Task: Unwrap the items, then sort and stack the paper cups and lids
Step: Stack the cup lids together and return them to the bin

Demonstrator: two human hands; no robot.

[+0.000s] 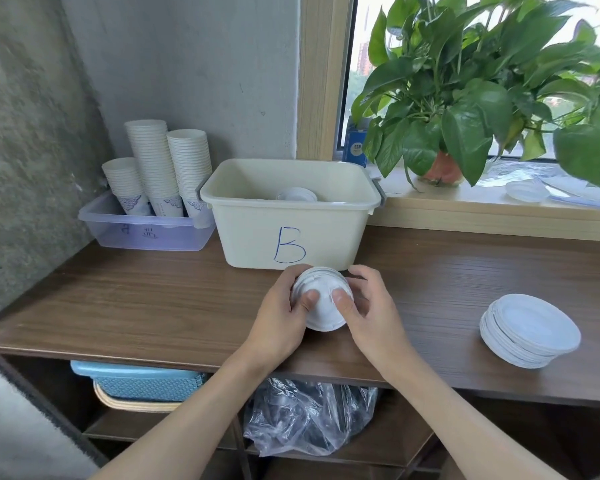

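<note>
At the upper left of the frame, three stacks of paper cups (156, 168) are being stored upright in a clear tray (146, 237). Right of it, at centre, a cream bin marked B (257, 237) is seated on the bench (153, 299), with a few lids (297, 195) lying inside.

Just below the bin's front wall, a small stack of lids (321, 299) is being gripped by both hands. The left hand (278, 317) is curled round its left edge with the thumb pressed on the top face. The right hand (371, 306) is clasped round the right edge likewise. The stack is being tilted with its face toward the camera, so its axis is pointed up the frame at the bin. The bin is placed straight ahead, about equally near each hand.

At lower right, a second pile of lids (530, 330) is being left on the bench, nearer the right hand and well apart from the held stack.
</note>
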